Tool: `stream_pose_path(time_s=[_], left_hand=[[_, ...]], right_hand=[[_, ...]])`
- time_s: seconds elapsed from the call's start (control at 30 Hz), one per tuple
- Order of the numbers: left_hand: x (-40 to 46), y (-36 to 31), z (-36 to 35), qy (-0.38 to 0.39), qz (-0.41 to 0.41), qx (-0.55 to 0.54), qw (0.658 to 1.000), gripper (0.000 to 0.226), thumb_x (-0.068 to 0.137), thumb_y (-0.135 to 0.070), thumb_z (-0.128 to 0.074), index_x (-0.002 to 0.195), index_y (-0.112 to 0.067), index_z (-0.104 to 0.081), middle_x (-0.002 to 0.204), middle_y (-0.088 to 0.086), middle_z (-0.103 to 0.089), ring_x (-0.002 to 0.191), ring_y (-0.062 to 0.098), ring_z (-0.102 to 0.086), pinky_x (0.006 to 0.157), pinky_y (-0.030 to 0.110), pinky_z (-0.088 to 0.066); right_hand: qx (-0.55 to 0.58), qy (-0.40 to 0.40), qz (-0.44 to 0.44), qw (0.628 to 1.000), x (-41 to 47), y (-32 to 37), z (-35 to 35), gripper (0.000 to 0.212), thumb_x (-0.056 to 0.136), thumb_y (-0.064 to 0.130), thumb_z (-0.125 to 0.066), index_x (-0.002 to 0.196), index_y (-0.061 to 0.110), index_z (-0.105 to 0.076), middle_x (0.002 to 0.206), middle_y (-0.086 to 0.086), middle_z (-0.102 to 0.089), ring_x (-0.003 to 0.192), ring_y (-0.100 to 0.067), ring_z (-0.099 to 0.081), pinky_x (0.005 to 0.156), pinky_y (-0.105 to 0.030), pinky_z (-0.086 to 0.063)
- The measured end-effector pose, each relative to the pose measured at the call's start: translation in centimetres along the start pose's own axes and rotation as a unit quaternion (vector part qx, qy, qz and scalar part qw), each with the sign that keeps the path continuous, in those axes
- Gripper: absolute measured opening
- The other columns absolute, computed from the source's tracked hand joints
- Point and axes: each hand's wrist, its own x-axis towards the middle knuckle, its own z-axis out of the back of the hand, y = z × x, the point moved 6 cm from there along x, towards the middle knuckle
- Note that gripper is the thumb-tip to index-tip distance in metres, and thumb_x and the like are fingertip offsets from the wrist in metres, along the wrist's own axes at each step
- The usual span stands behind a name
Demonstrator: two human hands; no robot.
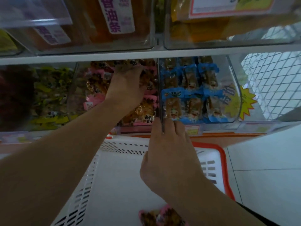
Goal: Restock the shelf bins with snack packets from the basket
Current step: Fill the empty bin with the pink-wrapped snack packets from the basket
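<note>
Your left hand [126,82] reached deep into the pink-packet bin [73,101], its fingers hidden; your right hand [171,154] pinched the bin divider [160,95]; remaining pink packets [162,216] lay in the basket [114,176], nearer your right.

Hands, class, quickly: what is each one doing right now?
Left hand: reaching into the pink-packet bin, fingers hidden among packets; grip cannot be told.
Right hand: holds the clear divider edge between the bins.
</note>
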Motion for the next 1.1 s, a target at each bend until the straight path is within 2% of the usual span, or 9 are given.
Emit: stream_pose_path(time_s=[0.13, 0.4, 0.57, 0.63, 0.73, 0.83, 0.97, 1.03, 1.1], left_hand=[[0.0, 0.0, 0.2, -0.006, 0.009, 0.081, 0.997, 0.06, 0.093, -0.034, -0.068, 0.148, -0.024, -0.049, 0.145, 0.015, -0.042, 0.138, 0.041, -0.032, 0.11, 0.057, -0.033], [-1.3, 0.5, 0.5, 0.016, -0.004, 0.005, 1.0, 0.068, 0.095, -0.038, -0.066, 0.157, -0.032, -0.037, 0.154, 0.003, -0.043, 0.143, 0.037, -0.029, 0.119, 0.06, -0.026], [-5.5, 1.2, 3.2, -0.031, -0.03, -0.05, 0.998, 0.055, 0.096, -0.028, -0.065, 0.15, -0.028, -0.051, 0.147, 0.002, -0.054, 0.134, 0.032, -0.044, 0.115, 0.048, -0.036], [-8.9, 2.1, 4.7, -0.045, 0.004, -0.087, 0.995, 0.047, 0.096, -0.017, -0.064, 0.142, -0.026, -0.058, 0.142, 0.001, -0.055, 0.13, 0.028, -0.046, 0.113, 0.046, -0.039], [-15.3, 4.8, 6.0, -0.028, 0.056, -0.075, 0.995, 0.054, 0.09, -0.008, -0.067, 0.14, -0.028, -0.059, 0.147, 0.0, -0.048, 0.134, 0.031, -0.042, 0.112, 0.05, -0.04], [-21.4, 8.8, 5.7, 0.017, 0.149, -0.006, 0.989, 0.064, 0.087, -0.014, -0.072, 0.144, -0.033, -0.053, 0.161, 0.0, -0.025, 0.144, 0.041, -0.026, 0.115, 0.065, -0.033], [-26.5, 12.9, 3.5, 0.132, 0.257, -0.039, 0.957, 0.075, 0.091, -0.021, -0.072, 0.156, -0.025, -0.034, 0.166, -0.006, 0.002, 0.153, 0.041, -0.012, 0.122, 0.058, -0.028], [-26.9, 13.7, 2.8, 0.155, 0.264, -0.064, 0.95, 0.075, 0.092, -0.024, -0.072, 0.155, -0.023, -0.031, 0.164, -0.008, 0.003, 0.152, 0.038, -0.011, 0.123, 0.054, -0.027], [-26.8, 13.8, 2.6, 0.147, 0.264, -0.076, 0.95, 0.071, 0.091, -0.025, -0.071, 0.15, -0.02, -0.032, 0.163, -0.01, 0.001, 0.15, 0.036, -0.012, 0.122, 0.055, -0.027]], right_hand=[[0.002, -0.007, 0.002, 1.0, 0.0, -0.1, 0.0, 0.089, 0.093, 0.038, -0.064, 0.159, 0.011, -0.012, 0.155, -0.012, -0.023, 0.143, -0.033, -0.022, 0.126, -0.047, -0.027], [-0.004, -0.016, 0.001, 1.0, -0.2, -0.3, 0.1, 0.077, 0.095, 0.035, -0.063, 0.155, 0.012, -0.021, 0.153, -0.012, -0.028, 0.144, -0.032, -0.025, 0.125, -0.044, -0.027], [0.025, -0.034, 0.007, 0.999, -0.4, -0.5, 0.7, 0.061, 0.091, 0.026, -0.065, 0.144, 0.013, -0.04, 0.145, -0.01, -0.039, 0.136, -0.03, -0.034, 0.118, -0.041, -0.038], [0.049, -0.065, 0.014, 0.997, -0.6, -0.6, 1.5, 0.055, 0.088, 0.017, -0.068, 0.138, 0.013, -0.048, 0.139, -0.009, -0.043, 0.13, -0.029, -0.042, 0.109, -0.039, -0.045], [0.074, -0.087, 0.049, 0.992, -1.2, 0.0, 1.7, 0.029, 0.088, 0.007, -0.065, 0.114, 0.019, -0.058, 0.115, -0.001, -0.055, 0.105, -0.022, -0.056, 0.078, -0.032, -0.051], [0.033, 0.015, 0.074, 0.997, -1.4, 0.8, -2.2, 0.022, 0.089, 0.003, -0.06, 0.095, 0.023, -0.054, 0.108, 0.0, -0.064, 0.099, -0.022, -0.063, 0.076, -0.035, -0.058], [-0.104, 0.266, 0.067, 0.956, -1.9, -1.3, -13.1, 0.037, 0.094, 0.003, -0.058, 0.129, 0.016, -0.059, 0.124, -0.008, -0.059, 0.106, -0.026, -0.059, 0.093, -0.042, -0.057], [-0.127, 0.327, 0.059, 0.935, -2.7, -3.2, -17.6, 0.046, 0.094, 0.008, -0.062, 0.139, 0.014, -0.054, 0.132, -0.01, -0.053, 0.113, -0.028, -0.057, 0.097, -0.045, -0.056], [-0.161, 0.349, 0.064, 0.921, -4.0, -4.6, -21.1, 0.041, 0.094, 0.025, -0.067, 0.133, 0.018, -0.058, 0.13, -0.009, -0.053, 0.112, -0.028, -0.055, 0.094, -0.045, -0.056]])
